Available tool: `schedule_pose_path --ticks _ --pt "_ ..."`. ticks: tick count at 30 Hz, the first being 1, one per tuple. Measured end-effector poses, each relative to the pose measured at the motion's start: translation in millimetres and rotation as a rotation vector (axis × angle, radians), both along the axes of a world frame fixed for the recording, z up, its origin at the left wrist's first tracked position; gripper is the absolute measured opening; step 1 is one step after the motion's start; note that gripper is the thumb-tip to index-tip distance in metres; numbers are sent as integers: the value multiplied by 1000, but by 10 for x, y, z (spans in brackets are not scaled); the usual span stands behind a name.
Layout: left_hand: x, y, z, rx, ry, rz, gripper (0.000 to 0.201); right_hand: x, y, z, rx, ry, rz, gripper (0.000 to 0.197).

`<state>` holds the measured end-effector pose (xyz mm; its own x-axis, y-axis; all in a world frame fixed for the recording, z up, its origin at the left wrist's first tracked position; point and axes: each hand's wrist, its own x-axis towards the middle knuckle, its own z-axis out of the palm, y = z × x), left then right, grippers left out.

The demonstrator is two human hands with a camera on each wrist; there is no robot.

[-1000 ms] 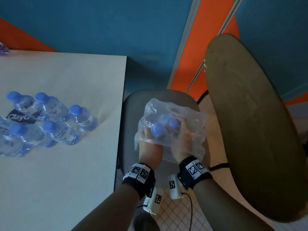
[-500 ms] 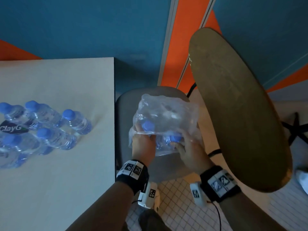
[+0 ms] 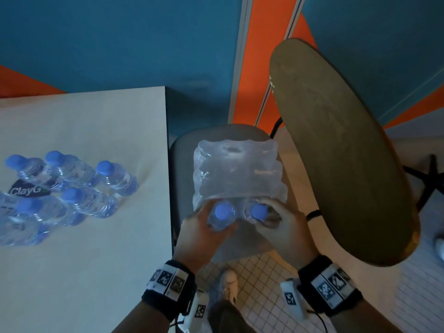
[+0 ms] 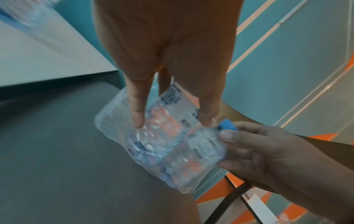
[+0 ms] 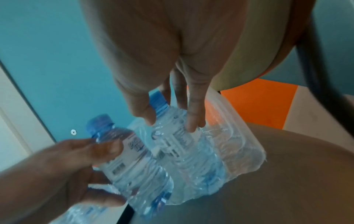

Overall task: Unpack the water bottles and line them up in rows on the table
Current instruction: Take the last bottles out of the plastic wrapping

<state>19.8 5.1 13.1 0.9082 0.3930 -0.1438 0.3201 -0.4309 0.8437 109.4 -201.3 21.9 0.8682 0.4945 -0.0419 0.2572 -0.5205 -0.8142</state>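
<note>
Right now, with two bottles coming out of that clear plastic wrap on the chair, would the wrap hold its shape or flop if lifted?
The plastic wrap looks thin and crinkled, so it would probably sag once emptied. It is moulded around bottle shapes, so it may keep some form for now. Its glossy film may be slippery.

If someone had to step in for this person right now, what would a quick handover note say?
Left hand: grips one bottle at the open end of the plastic wrap.
Right hand: grips the second bottle beside it.
Both bottles are still partly inside the wrap, which rests on the grey chair seat next to the table.
Done: at least six loose bottles already stand grouped on the table's left part, some cut off by the picture's edge.
Left: pull these two out, set them with the others, tidy the rows. Whether more bottles remain in the wrap cannot be told.
</note>
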Motion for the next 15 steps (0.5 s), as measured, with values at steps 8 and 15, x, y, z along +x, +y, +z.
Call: schedule_pose_path --ticks 8,15 --pt "-948 647 263 -33 -8 65 39 -197 7 501 -27 37 218 38" --pt "-2015 1880 188 165 26 369 56 -827 1579 226 33 146 351 36"
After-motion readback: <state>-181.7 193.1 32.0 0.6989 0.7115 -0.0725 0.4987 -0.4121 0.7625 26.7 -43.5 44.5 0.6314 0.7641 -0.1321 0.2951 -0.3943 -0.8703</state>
